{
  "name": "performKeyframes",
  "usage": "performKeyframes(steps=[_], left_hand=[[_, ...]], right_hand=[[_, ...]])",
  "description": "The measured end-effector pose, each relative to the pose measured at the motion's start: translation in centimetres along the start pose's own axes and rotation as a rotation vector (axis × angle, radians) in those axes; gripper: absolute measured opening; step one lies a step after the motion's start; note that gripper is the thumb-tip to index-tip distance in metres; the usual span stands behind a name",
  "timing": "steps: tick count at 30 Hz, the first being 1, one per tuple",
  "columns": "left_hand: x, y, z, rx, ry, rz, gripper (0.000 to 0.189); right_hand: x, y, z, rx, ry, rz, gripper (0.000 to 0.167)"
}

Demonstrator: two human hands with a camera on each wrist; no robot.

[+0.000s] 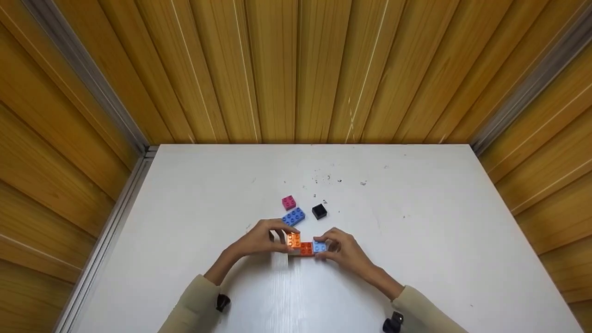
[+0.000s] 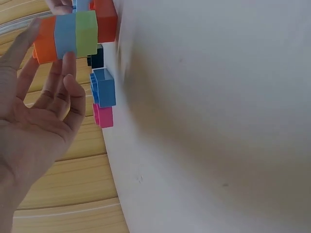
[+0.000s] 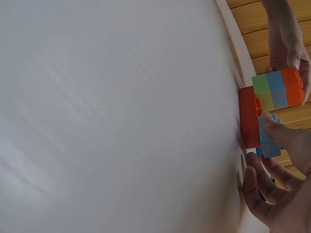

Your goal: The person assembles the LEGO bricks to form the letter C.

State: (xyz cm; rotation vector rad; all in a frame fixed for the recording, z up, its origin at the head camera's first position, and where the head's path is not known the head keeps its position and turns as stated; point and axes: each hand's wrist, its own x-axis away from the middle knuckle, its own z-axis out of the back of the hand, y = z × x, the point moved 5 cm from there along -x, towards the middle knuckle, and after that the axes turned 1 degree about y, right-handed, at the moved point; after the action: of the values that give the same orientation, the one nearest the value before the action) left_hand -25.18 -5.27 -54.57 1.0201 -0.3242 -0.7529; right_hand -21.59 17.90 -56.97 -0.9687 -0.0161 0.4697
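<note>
A red brick lies on the white table between both hands. My left hand pinches a stack at the red brick's left end, its thumb and fingers on opposite sides. In the left wrist view the stack shows an orange brick, a blue-grey brick and a light green brick, the green one nearest the red. My right hand pinches a light blue brick at the red brick's right end. Whether either is fully pressed down, I cannot tell.
Beyond the hands lie a blue brick, a pink brick and a black brick. Dark specks mark the white table. Wood-patterned walls stand along its back and sides.
</note>
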Motion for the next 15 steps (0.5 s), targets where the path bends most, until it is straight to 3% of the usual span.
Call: performKeyframes(steps=[3,6,10,15], left_hand=[[0.1,-0.4,0.6,0.025,-0.023,0.006,0.047],[-0.1,-1.2,1.7,0.055,0.018,0.035,0.047],[-1.3,-2.7,3.5,0.052,0.178,0.064,0.044],[-3.2,-4.7,5.0,0.049,0.378,0.160,0.040]], right_hand=[[0.2,0.0,-0.2,-0.001,-0.011,-0.012,0.037],[0.3,0.1,-0.2,0.003,-0.024,-0.039,0.038],[0.2,0.1,0.1,0.012,-0.022,-0.056,0.038],[-0.1,0.0,0.3,0.010,-0.005,-0.042,0.038]])
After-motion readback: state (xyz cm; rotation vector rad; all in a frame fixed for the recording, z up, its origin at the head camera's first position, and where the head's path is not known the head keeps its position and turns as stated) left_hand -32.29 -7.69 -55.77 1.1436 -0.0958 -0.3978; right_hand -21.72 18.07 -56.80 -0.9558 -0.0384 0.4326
